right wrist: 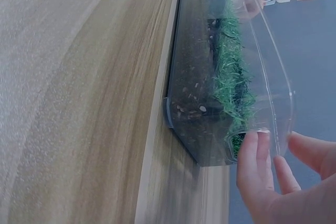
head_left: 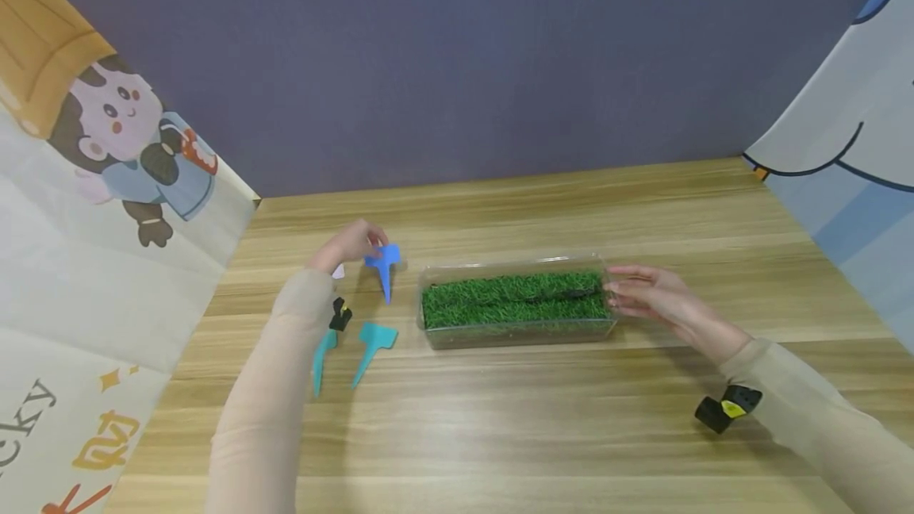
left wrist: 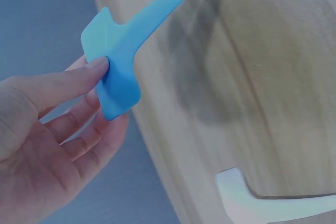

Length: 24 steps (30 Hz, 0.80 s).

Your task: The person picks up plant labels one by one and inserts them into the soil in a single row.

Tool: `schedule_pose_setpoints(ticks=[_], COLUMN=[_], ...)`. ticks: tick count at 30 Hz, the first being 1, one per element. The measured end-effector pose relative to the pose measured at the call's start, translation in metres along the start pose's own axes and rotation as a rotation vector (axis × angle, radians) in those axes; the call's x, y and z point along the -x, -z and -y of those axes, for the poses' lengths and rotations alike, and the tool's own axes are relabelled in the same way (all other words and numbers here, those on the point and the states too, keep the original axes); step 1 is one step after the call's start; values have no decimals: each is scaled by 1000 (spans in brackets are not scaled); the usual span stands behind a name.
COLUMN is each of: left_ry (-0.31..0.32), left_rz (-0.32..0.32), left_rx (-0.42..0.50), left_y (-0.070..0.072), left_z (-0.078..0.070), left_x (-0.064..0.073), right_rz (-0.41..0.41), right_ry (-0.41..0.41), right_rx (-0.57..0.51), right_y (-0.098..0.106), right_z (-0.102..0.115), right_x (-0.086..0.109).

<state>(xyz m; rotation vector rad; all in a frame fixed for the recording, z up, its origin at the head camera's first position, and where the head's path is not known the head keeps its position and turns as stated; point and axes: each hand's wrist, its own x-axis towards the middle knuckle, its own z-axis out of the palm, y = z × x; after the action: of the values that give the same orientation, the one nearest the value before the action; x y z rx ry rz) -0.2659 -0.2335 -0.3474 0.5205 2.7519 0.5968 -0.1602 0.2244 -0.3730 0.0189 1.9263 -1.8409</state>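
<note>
A thumb and fingers pinch the blue, T-shaped plastic tag (head_left: 385,258) by its broad head, the left hand (head_left: 355,243) holding it with the stem free. From where I'm standing, that tag sits between nine and ten o'clock of the long, clear plastic box (head_left: 521,335) with its two strips of bright green artificial grass (head_left: 514,312). The right hand (head_left: 660,300) is at the box's three o'clock end, fingers touching the end wall and thumb spread apart from them; whether it truly clamps the plastic I can't tell. Two teal T-shaped plastic tags (head_left: 374,343) lie on the wood-grain table (head_left: 543,435) between eight and nine o'clock of the box, and a pale whitish plastic tag (left wrist: 233,195) lies near the left wrist. I'd say the pinch works best on the middle of the head, thumb flat, so the slim stem neither twists nor droops. The other hand should stay light, I reckon, since such thin walls probably flex; a steady touch low on the end would serve better than a squeeze. I spot no brand on tags or box. Over at eight o'clock, the white printed cloth (head_left: 93,284) shows "cky", its beginning cut off, above an orange brush-style character (head_left: 107,439) I can't read surely.
</note>
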Motion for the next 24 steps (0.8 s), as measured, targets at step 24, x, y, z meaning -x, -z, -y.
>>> schedule_pose_setpoints(ticks=[24], left_ry=[-106], left_rz=[-64], left_rx=[30], left_y=[17], left_z=[-33], left_x=[15], right_rz=[2], right_ry=[-7], right_rx=[-23], right_y=[-5], right_z=[1], right_x=[1])
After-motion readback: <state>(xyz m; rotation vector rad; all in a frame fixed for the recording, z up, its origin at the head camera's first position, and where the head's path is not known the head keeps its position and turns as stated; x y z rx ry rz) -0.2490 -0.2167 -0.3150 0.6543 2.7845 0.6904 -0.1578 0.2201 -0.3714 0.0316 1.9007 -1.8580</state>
